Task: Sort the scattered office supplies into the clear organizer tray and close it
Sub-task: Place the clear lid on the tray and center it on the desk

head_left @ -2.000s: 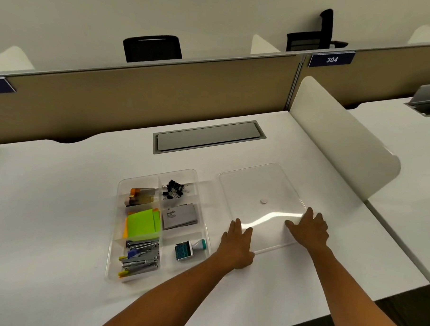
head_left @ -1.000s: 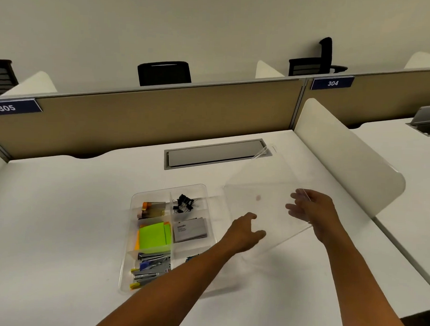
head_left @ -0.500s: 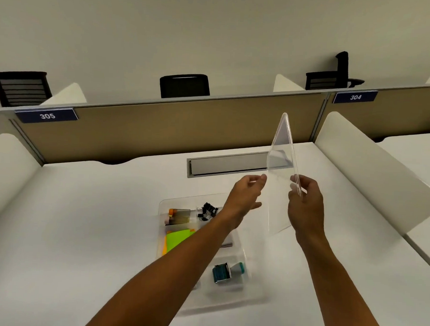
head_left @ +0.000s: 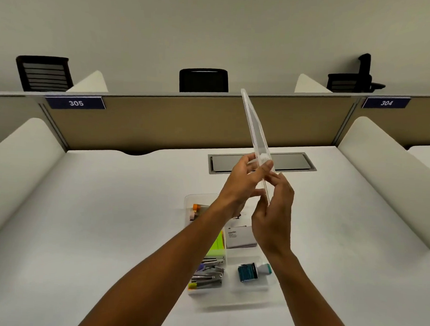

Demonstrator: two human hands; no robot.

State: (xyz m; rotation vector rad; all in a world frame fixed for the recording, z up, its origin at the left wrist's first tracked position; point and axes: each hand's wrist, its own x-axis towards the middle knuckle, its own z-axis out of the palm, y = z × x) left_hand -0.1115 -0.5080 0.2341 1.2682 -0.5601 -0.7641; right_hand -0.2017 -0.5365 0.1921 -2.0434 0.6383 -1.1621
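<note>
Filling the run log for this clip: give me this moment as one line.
stage: closing | lid: held on edge above tray | left hand, right hand: both grip lid | tray: filled, open

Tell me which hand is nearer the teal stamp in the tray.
Right. The right hand hangs just above the teal stamp, gripping the clear lid; the left hand is higher and farther back.

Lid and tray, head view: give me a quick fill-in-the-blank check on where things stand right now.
1. The clear lid is held by ____ hands, the left hand and the right hand.
2. The lid is seen nearly ____-on, above the organizer tray.
3. The tray is not yet ____.
4. The desk sign at left reads ____.

Missing words: both; edge; closed; 305
</note>
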